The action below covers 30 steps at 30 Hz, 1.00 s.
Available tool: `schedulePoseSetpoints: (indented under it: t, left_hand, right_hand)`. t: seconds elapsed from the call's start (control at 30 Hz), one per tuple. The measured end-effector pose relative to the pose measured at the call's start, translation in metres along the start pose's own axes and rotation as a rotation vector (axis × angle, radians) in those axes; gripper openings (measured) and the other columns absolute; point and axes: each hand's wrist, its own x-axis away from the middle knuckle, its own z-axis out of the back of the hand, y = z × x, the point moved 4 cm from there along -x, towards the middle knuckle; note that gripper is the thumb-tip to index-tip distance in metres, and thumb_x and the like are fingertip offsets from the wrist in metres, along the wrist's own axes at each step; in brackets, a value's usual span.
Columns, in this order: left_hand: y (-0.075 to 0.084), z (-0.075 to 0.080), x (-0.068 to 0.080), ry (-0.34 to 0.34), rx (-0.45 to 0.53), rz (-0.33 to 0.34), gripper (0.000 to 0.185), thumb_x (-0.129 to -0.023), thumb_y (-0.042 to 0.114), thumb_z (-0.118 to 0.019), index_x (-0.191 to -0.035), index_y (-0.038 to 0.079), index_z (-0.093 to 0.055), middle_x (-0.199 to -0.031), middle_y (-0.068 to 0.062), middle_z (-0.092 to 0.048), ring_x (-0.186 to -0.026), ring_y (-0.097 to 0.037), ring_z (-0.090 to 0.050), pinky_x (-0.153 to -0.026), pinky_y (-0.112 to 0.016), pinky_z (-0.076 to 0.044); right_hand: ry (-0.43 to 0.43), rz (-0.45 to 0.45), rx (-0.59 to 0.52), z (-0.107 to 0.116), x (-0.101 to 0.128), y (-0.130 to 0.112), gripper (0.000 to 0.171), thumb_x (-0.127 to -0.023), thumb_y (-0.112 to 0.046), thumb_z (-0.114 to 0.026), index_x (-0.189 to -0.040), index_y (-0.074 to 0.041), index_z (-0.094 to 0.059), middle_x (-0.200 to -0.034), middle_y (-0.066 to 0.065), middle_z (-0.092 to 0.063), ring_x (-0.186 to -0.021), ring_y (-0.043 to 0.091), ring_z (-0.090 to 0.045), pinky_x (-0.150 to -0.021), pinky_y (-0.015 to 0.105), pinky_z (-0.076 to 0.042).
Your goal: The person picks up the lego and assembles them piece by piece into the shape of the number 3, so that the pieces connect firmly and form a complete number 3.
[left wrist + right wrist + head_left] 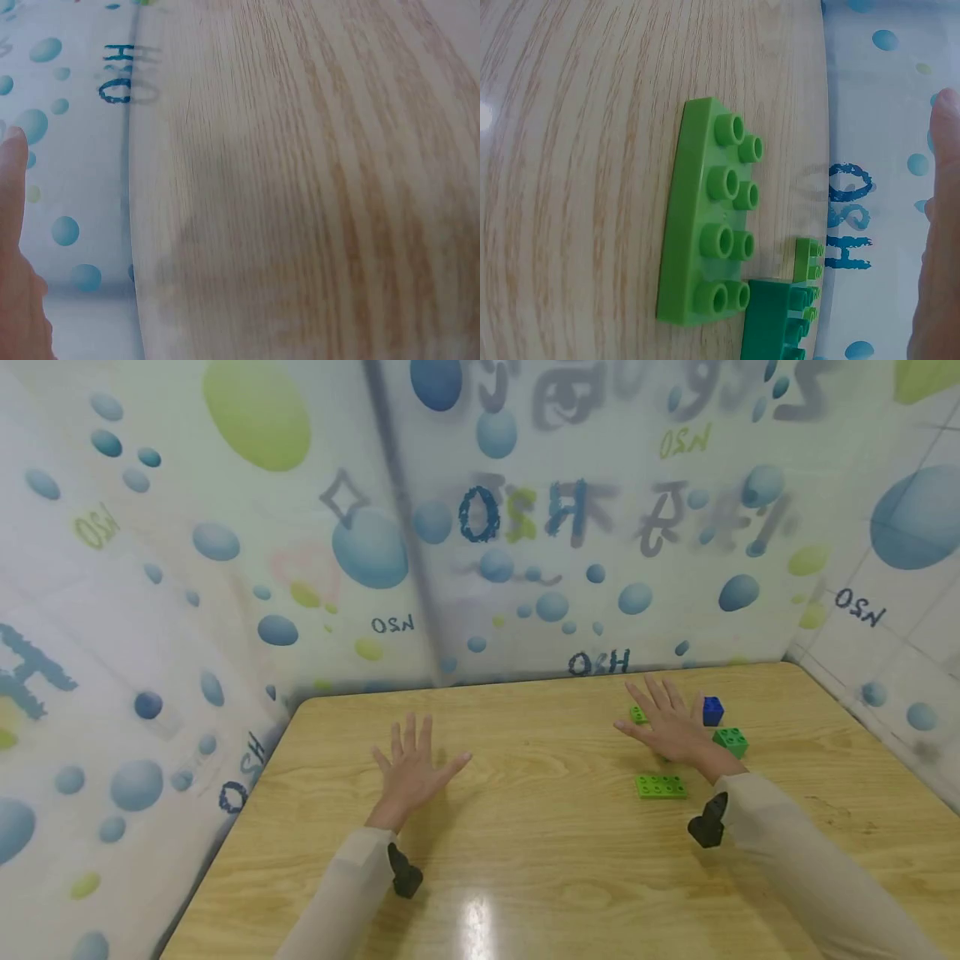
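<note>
Head view: nearest me, lime eight-stud brick [662, 787], wristward of right hand's [675, 732] wide-splayed fingers. Left hand [410, 777], fingers also wide, well apart from bricks. Green brick [731, 742] on right little-finger side. Farther, I see small lime brick [638, 715] between right thumb and forefinger, blue brick [712, 711] by little fingertip.

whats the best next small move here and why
Probably lower the right hand toward the flat light green brick: the hand is spread and holds nothing, and that brick lies near it, fully uncovered in the head view.
</note>
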Motion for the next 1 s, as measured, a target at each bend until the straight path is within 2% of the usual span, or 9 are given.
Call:
schedulePoseSetpoints:
  t: [0.17, 0.27, 0.33, 0.4, 0.5, 0.6, 0.7, 0.9, 1.0]
  left_hand:
    - [0.006, -0.003, -0.001, 0.012, 0.025, -0.025, 0.100, -0.078, 0.072, -0.045, -0.148, 0.015, -0.005, -0.152, -0.012, 0.007, -0.135, -0.034, 0.012, -0.094, -0.067, 0.009]
    - [0.018, -0.008, -0.001, 0.051, 0.078, -0.081, 0.095, -0.079, 0.067, -0.052, -0.147, 0.012, -0.015, -0.151, -0.015, -0.007, -0.136, -0.036, -0.001, -0.096, -0.068, 0.001]
    - [0.031, -0.012, 0.001, 0.077, 0.137, -0.142, 0.085, -0.081, 0.057, -0.057, -0.143, 0.008, -0.027, -0.145, -0.017, -0.025, -0.133, -0.036, -0.020, -0.098, -0.064, -0.010]
    - [0.048, -0.016, 0.005, 0.071, 0.229, -0.209, 0.068, -0.084, 0.045, -0.062, -0.136, 0.005, -0.040, -0.134, -0.018, -0.043, -0.122, -0.035, -0.039, -0.096, -0.057, -0.027]
    - [0.076, -0.027, 0.010, 0.005, 0.395, -0.277, 0.045, -0.086, 0.028, -0.065, -0.122, 0.002, -0.054, -0.113, -0.016, -0.058, -0.099, -0.030, -0.056, -0.081, -0.043, -0.046]
    - [0.101, -0.041, 0.014, -0.078, 0.547, -0.292, 0.034, -0.085, 0.020, -0.066, -0.113, 0.001, -0.060, -0.099, -0.013, -0.062, -0.086, -0.025, -0.060, -0.069, -0.033, -0.049]
    - [0.120, -0.060, 0.014, -0.141, 0.640, -0.296, 0.029, -0.084, 0.015, -0.067, -0.108, 0.000, -0.062, -0.090, -0.008, -0.063, -0.077, -0.018, -0.060, -0.062, -0.027, -0.049]
    - [0.155, -0.090, 0.013, -0.219, 0.704, -0.293, 0.027, -0.082, 0.013, -0.068, -0.106, 0.002, -0.064, -0.085, -0.002, -0.062, -0.073, -0.008, -0.056, -0.061, -0.022, -0.046]
    - [0.172, -0.099, 0.011, -0.230, 0.735, -0.286, 0.026, -0.081, 0.012, -0.070, -0.104, 0.002, -0.065, -0.087, -0.003, -0.063, -0.074, -0.007, -0.056, -0.064, -0.021, -0.046]
  right_hand:
    - [0.030, -0.007, -0.009, 0.003, 0.001, 0.004, 0.079, -0.089, -0.061, -0.038, -0.148, -0.021, -0.004, -0.151, 0.018, 0.007, -0.134, 0.041, 0.011, -0.088, 0.063, 0.023]
    - [0.076, 0.005, -0.027, 0.009, 0.004, 0.007, 0.077, -0.089, -0.058, -0.042, -0.148, -0.017, -0.014, -0.150, 0.021, -0.004, -0.133, 0.045, 0.001, -0.091, 0.067, 0.016]
    - [0.124, 0.046, -0.052, 0.015, 0.007, 0.008, 0.073, -0.090, -0.052, -0.048, -0.145, -0.010, -0.025, -0.146, 0.025, -0.018, -0.131, 0.047, -0.013, -0.094, 0.069, 0.004]
    - [0.151, 0.078, -0.102, 0.023, 0.012, 0.010, 0.064, -0.091, -0.043, -0.052, -0.139, -0.004, -0.035, -0.140, 0.027, -0.030, -0.126, 0.047, -0.024, -0.095, 0.067, -0.011]
    - [0.173, 0.098, -0.189, 0.036, 0.024, 0.016, 0.052, -0.092, -0.031, -0.055, -0.131, 0.003, -0.045, -0.129, 0.028, -0.044, -0.115, 0.046, -0.039, -0.089, 0.062, -0.030]
    - [0.171, 0.057, -0.249, 0.047, 0.039, 0.026, 0.048, -0.093, -0.028, -0.053, -0.129, 0.004, -0.047, -0.118, 0.025, -0.053, -0.105, 0.040, -0.049, -0.083, 0.058, -0.037]
    - [0.188, 0.024, -0.252, 0.055, 0.051, 0.037, 0.048, -0.094, -0.030, -0.053, -0.127, 0.004, -0.049, -0.105, 0.021, -0.060, -0.096, 0.036, -0.054, -0.078, 0.055, -0.040]
    - [0.231, -0.009, -0.242, 0.063, 0.073, 0.066, 0.044, -0.093, -0.024, -0.055, -0.125, 0.005, -0.051, -0.100, 0.022, -0.061, -0.088, 0.035, -0.056, -0.068, 0.051, -0.044]
    - [0.255, -0.022, -0.243, 0.065, 0.081, 0.081, 0.041, -0.092, -0.023, -0.056, -0.123, 0.004, -0.052, -0.099, 0.022, -0.061, -0.082, 0.020, -0.057, -0.065, 0.048, -0.045]
